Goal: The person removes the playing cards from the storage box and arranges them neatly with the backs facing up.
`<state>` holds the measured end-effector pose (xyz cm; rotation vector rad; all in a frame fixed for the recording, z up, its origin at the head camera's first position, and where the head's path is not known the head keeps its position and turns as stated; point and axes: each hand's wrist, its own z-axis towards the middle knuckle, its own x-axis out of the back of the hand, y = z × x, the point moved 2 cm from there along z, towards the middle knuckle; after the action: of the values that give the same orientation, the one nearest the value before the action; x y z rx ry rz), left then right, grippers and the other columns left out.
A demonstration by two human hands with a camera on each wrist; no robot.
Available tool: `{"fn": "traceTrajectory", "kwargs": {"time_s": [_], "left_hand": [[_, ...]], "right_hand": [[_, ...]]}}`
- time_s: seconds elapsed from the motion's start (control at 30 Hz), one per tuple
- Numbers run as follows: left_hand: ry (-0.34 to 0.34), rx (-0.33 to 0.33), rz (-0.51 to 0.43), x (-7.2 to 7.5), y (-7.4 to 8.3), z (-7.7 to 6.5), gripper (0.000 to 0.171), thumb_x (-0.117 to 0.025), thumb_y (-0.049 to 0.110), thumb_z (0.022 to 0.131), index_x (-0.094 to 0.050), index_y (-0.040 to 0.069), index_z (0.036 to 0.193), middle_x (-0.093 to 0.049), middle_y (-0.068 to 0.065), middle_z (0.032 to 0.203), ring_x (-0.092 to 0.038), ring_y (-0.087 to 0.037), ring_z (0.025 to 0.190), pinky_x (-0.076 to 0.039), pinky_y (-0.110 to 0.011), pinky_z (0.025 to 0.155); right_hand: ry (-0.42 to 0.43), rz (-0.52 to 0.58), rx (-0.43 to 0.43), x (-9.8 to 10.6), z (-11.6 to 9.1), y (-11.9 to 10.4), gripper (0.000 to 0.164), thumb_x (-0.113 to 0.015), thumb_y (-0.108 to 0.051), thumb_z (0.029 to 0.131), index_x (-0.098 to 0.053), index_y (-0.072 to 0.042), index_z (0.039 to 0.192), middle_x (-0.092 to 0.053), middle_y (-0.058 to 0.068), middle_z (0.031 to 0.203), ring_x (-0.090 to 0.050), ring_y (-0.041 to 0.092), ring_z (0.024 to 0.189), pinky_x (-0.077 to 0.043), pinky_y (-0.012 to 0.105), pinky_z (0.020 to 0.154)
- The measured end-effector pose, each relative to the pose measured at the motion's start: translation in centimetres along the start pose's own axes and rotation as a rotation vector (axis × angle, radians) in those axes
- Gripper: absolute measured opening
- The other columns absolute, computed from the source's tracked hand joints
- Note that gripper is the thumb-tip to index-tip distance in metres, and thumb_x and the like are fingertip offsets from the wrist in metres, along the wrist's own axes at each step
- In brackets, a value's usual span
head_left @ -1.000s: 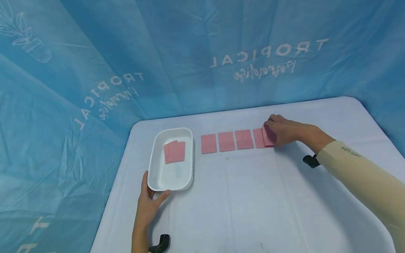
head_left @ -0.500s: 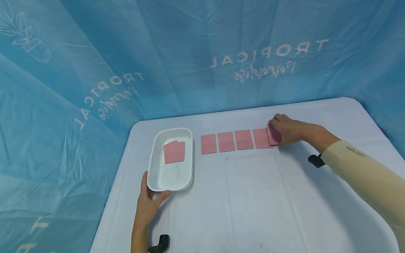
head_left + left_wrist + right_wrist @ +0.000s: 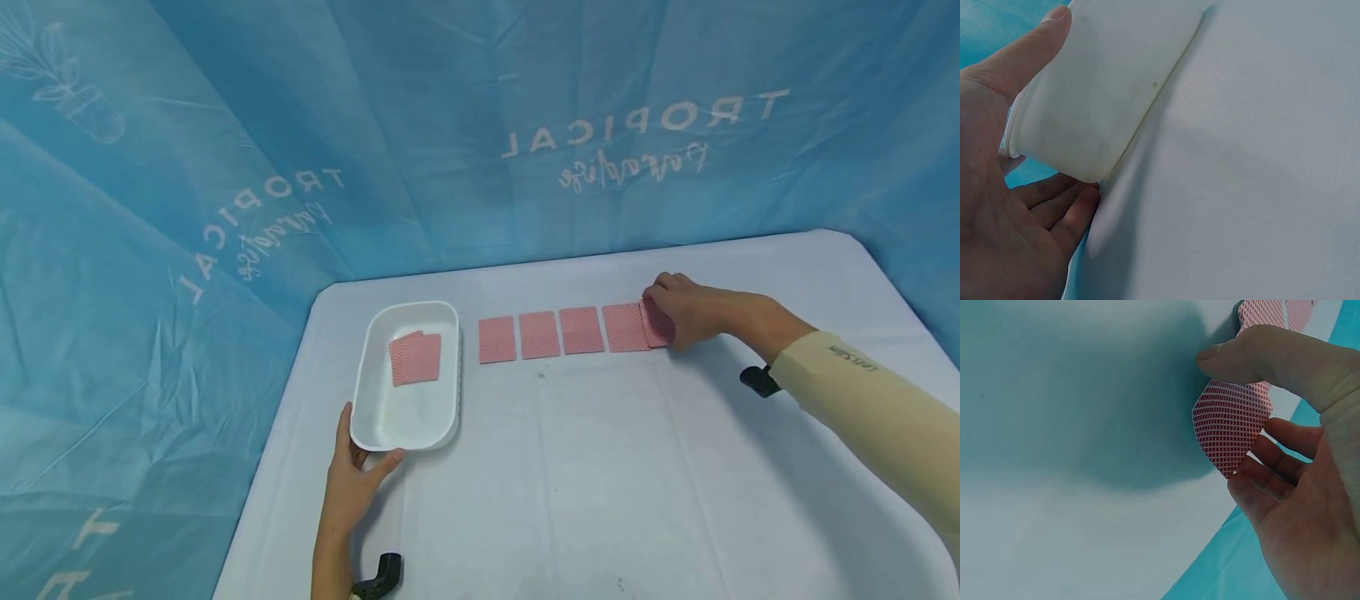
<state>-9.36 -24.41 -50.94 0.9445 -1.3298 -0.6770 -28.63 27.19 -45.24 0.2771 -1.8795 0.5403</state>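
The left hand (image 3: 354,490) grips the tub (image 3: 405,425) round its near left corner; the right hand (image 3: 693,312) pinches a card (image 3: 657,323) at the right end of the row of cards (image 3: 539,335) on the table (image 3: 592,467).

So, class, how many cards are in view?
7: four cards in a row, one card in the right hand, two cards in the tray. Others may be hidden beneath.

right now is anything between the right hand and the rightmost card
Nothing visible: the right hand holds the rightmost card, its fingers at the card's edge. The next card is on the left, not between them.
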Motion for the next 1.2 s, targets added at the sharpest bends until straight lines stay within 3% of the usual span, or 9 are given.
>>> {"fn": "traceTrajectory", "kwargs": {"time_s": [0.53,0.9,1.2], "left_hand": [[0.011,-0.029,-0.014,-0.1,-0.1,0.1,0.108,-0.085,0.028,0.074,-0.013,0.023,0.155,-0.032,-0.004,0.151,-0.035,-0.027,0.137,-0.036,-0.039,0.107],[0.003,-0.003,0.009,0.0,-0.5,0.0,0.109,-0.084,0.033,0.075,-0.01,0.029,0.155,-0.029,-0.004,0.152,-0.033,-0.027,0.137,-0.036,-0.039,0.107],[-0.004,0.003,-0.009,0.0,-0.1,0.1,0.11,-0.084,0.031,0.075,-0.009,0.025,0.155,-0.029,-0.002,0.152,-0.033,-0.025,0.137,-0.036,-0.037,0.107]], "right_hand": [[-0.013,0.037,-0.03,-0.4,-0.7,1.0,0.094,-0.092,-0.014,0.054,-0.042,0.003,0.132,-0.043,0.016,0.122,-0.04,0.036,0.111,-0.057,0.046,0.072],[-0.014,0.026,-0.006,-0.9,-0.6,0.9,0.087,-0.086,-0.01,0.06,-0.042,0.003,0.134,-0.04,0.017,0.13,-0.037,0.035,0.116,-0.052,0.051,0.085],[-0.015,0.029,-0.016,-0.2,-0.9,0.5,0.09,-0.086,-0.011,0.059,-0.041,0.003,0.136,-0.039,0.018,0.133,-0.034,0.038,0.121,-0.049,0.054,0.09]]}}
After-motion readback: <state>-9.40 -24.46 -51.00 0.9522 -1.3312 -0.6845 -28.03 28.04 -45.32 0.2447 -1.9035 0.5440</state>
